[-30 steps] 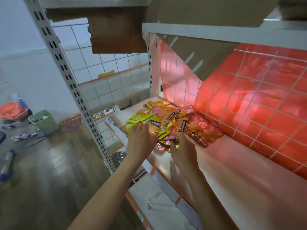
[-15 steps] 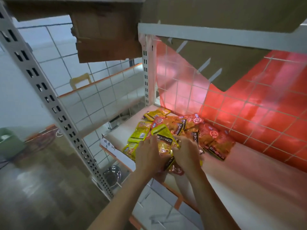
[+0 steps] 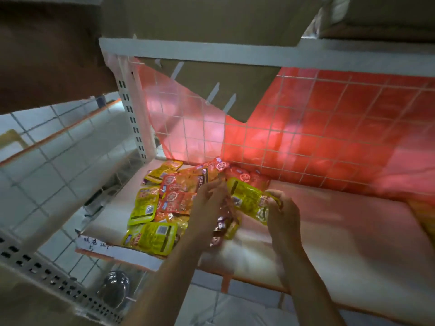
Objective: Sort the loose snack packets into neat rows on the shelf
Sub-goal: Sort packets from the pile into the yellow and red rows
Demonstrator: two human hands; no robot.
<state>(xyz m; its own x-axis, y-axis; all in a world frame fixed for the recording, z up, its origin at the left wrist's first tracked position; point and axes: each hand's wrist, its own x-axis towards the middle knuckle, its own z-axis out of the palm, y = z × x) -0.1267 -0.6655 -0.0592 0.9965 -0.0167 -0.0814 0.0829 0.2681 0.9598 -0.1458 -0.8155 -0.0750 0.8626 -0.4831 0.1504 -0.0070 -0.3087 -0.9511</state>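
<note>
Currently a yellow-green packet (image 3: 247,200) is held above the white shelf (image 3: 329,231), just right of the loose pile of packets (image 3: 162,198) (yellow and red, overlapping) lying at the shelf's left end by the red wire grid (image 3: 329,128). Its near end is gripped by the curled fingers of the right hand (image 3: 282,215). The left hand (image 3: 207,208) is curled at its opposite edge; whether anything is pinched there cannot be told.

Cannot read blurred print on the snack packets (image 3: 174,201) or the handwritten label (image 3: 94,241). Cannot see packets under the left hand (image 3: 207,208), nor the shelf (image 3: 329,231) past the right edge.
</note>
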